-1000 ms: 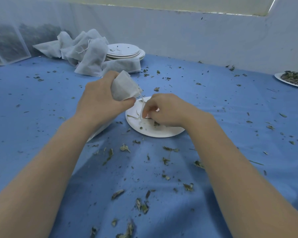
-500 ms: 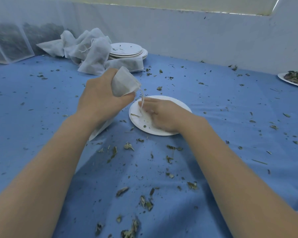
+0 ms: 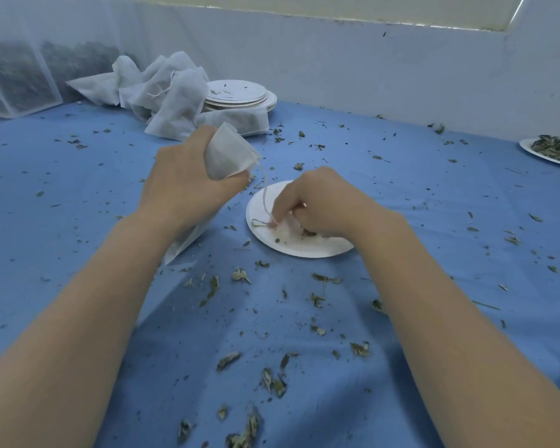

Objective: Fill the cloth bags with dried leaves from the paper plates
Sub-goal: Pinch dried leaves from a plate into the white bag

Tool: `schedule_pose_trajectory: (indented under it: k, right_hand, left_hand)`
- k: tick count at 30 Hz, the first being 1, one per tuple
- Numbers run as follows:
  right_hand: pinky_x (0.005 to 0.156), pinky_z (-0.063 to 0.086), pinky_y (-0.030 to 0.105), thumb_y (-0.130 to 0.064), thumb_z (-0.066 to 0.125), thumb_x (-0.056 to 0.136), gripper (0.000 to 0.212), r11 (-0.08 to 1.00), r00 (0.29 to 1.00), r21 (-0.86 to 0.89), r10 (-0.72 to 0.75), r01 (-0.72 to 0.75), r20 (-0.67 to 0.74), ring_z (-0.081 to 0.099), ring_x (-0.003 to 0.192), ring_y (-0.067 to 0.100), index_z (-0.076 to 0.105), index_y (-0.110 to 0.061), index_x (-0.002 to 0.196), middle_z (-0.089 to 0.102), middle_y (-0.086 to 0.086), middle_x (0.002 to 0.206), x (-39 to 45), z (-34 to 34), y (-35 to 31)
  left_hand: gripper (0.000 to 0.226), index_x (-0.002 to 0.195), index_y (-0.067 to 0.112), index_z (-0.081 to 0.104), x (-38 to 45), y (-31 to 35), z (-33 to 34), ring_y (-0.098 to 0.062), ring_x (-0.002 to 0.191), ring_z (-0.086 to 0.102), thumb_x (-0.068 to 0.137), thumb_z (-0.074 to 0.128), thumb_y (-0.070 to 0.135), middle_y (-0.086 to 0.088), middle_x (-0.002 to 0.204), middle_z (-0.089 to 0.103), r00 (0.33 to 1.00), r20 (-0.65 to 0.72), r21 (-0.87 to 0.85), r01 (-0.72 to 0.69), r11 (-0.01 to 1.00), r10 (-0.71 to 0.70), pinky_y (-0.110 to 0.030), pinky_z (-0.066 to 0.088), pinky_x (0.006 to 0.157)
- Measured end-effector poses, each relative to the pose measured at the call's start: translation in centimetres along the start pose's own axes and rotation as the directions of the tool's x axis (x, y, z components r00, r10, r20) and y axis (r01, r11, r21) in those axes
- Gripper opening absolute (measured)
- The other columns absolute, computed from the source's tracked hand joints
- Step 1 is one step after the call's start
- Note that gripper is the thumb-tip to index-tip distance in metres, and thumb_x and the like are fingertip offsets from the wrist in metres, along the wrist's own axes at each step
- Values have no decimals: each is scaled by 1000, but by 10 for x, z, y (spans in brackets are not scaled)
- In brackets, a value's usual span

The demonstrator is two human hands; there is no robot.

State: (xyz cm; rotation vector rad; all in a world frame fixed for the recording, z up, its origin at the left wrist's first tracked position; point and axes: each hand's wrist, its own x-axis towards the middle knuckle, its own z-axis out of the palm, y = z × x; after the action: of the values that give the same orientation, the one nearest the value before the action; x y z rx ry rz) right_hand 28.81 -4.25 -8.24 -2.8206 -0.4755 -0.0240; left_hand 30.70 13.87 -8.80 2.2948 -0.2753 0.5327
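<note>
At the far left edge of the tabletop, covered in blue cloth, stand clear mesh containers of dark leaves. Just right of them lies a heap of white cloth bags, and behind it a stack of used paper plates.

The left forearm reaches in from the near left corner, and the left hand is curled into a fist round the neck of a cloth bag. The bag's long axis runs on a slant: its gathered mouth sticks up and to the right above the thumb, while its lower end trails down to the tabletop under the wrist. A thin drawstring hangs from the mouth toward the paper plate at the middle of the tabletop.

The right hand rests knuckles-up on this plate, fingertips bent down and pinching at the few dried leaves left there. Loose leaf scraps litter the cloth. At the far right edge sits another plate heaped with leaves.
</note>
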Motion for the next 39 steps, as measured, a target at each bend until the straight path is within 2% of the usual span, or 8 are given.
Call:
schedule_pose_trajectory:
  k: [5,9,12,17,26,30,34,39]
  right_hand:
    - [51,44,9,2,46,81,44,995,994,64,77,-72,-79,53,59,-4,76,-30,81,65,-15,68,-5,-11,10]
    - [79,48,20,3,40,81,52,991,996,130,19,-8,-85,54,85,0,68,-39,92,64,-15,96,-4,-7,5]
    - [68,37,5,8,35,79,63,991,999,126,-37,35,10,50,89,-8,61,-47,96,58,-15,120,-3,2,2]
    - [91,46,28,3,41,81,53,995,1000,95,-18,18,3,54,104,11,73,-36,96,63,-10,118,-6,-1,9]
    - [82,52,34,-4,43,80,44,984,985,71,168,-165,-36,62,94,24,67,-39,69,70,-4,102,-16,-17,30]
    - [63,38,8,-2,38,87,48,962,959,112,261,-248,-114,53,80,3,67,-39,92,58,-8,108,-17,-20,39]
    - [81,39,26,-1,34,91,49,948,951,-72,310,-309,-2,49,114,21,58,-25,125,49,4,132,-7,-10,29]
    - [85,47,28,-1,35,90,46,962,961,-13,273,-272,35,55,105,19,63,-25,118,54,4,126,-4,-10,11]
  left_hand:
    - [39,107,26,53,0,0,0,-17,87,46,75,68,43,17,78,47,1000,0,0,-13,1000,13,-33,41,73]
    - [38,106,29,52,-1,0,0,-16,85,43,75,67,44,20,76,45,1000,0,10,-23,1000,23,-31,36,71]
    - [39,107,28,53,0,-1,1,-15,85,44,75,68,45,17,76,47,999,-3,12,-32,999,32,-30,35,70]
    - [43,101,35,52,1,0,-3,-15,86,48,63,57,54,13,80,52,999,-35,-8,-5,1000,5,-29,37,69]
    - [44,111,22,52,2,-3,-4,-25,80,47,72,66,35,4,81,50,991,-94,184,-71,980,90,-36,40,65]
    - [44,111,23,52,0,-1,1,-27,86,50,72,67,35,6,85,49,993,-5,182,-112,977,115,-34,40,68]
    - [46,110,25,52,-2,0,5,-22,84,47,68,65,38,6,88,51,991,56,182,-131,975,123,-35,42,70]
    - [47,109,26,52,-2,0,4,-25,87,51,66,63,42,5,89,53,991,66,173,-130,976,120,-36,44,71]
